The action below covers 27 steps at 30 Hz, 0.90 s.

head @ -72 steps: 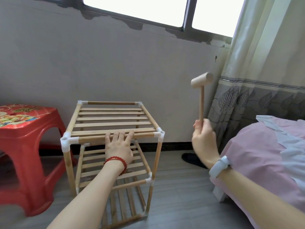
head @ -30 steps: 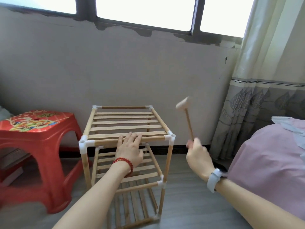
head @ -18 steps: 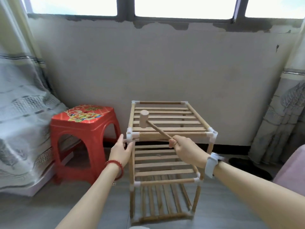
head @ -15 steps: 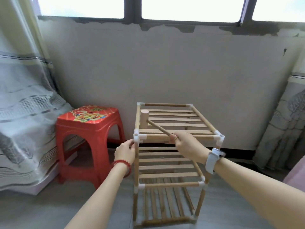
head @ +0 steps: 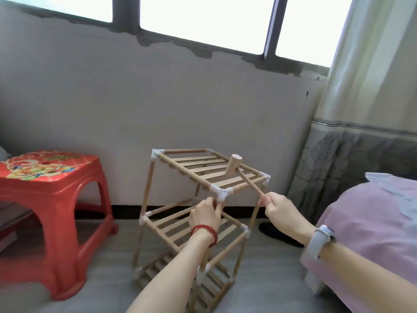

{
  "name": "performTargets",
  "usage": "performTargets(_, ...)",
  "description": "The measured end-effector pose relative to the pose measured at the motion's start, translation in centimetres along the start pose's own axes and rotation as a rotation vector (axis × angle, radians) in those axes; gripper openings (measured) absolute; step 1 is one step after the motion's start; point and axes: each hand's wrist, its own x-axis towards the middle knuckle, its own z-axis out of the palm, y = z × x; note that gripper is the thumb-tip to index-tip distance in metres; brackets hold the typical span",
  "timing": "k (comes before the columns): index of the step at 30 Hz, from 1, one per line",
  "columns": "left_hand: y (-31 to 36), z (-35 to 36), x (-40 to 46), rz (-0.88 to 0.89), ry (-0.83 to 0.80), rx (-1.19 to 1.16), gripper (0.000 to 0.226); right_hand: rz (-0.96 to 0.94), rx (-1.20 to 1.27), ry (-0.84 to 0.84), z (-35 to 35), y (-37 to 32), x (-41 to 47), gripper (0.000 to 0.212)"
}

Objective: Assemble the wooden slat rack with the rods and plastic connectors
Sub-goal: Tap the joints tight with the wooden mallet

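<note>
Over the rack's [head: 203, 170] top, the right hand's [head: 278, 207] fingers grip the mallet [head: 242, 175], handle slanting back-left.

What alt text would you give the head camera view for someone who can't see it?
The right hand holds a wooden mallet over the top shelf of a three-tier slat rack, while the left hand grips its near corner post. A red stool stands left.
</note>
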Motion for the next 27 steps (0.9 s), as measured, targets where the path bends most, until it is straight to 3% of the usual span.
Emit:
performTargets(4,3.8,4.6,-0.1,-0.042,-0.097,-0.054,0.035,0.098,-0.024,0.099,-2.5,4.9,-0.2,0.031)
performTargets(9,7.8,8.6,0.1,-0.1,-0.246,-0.341,0.04,0.206,0.03,0.135,-4.1,9.6,-0.2,0.03)
performTargets(12,8.1,8.9,0.0,0.136,-0.195,-0.116,0.033,0.258,0.046,0.12,-4.4,11.6,-0.4,0.03)
performTargets(15,6.6,7.3,1.1,0.582,0.208,0.138,0.016,0.263,0.042,0.126,-4.7,12.7,-0.4,0.03)
performTargets(16,5.8,6.7,1.9,0.646,0.27,0.235,0.016,0.263,0.031,0.133,-4.8,12.8,-0.4,0.029)
performTargets(18,4.2,4.9,3.9,0.566,0.105,0.445,0.034,0.259,0.001,0.133,-4.8,12.7,-0.3,0.028)
performTargets(20,2.8,4.3,5.2,0.455,-0.021,0.58,0.038,0.245,-0.054,0.135,-5.0,12.6,-0.2,0.029)
performTargets(24,3.5,4.4,5.0,0.448,0.017,0.558,0.034,0.231,-0.117,0.202,-7.8,11.1,0.5,0.027)
performTargets(27,3.8,4.7,4.6,0.427,0.017,0.574,0.034,0.169,-0.058,0.436,-11.1,8.9,1.0,0.026)
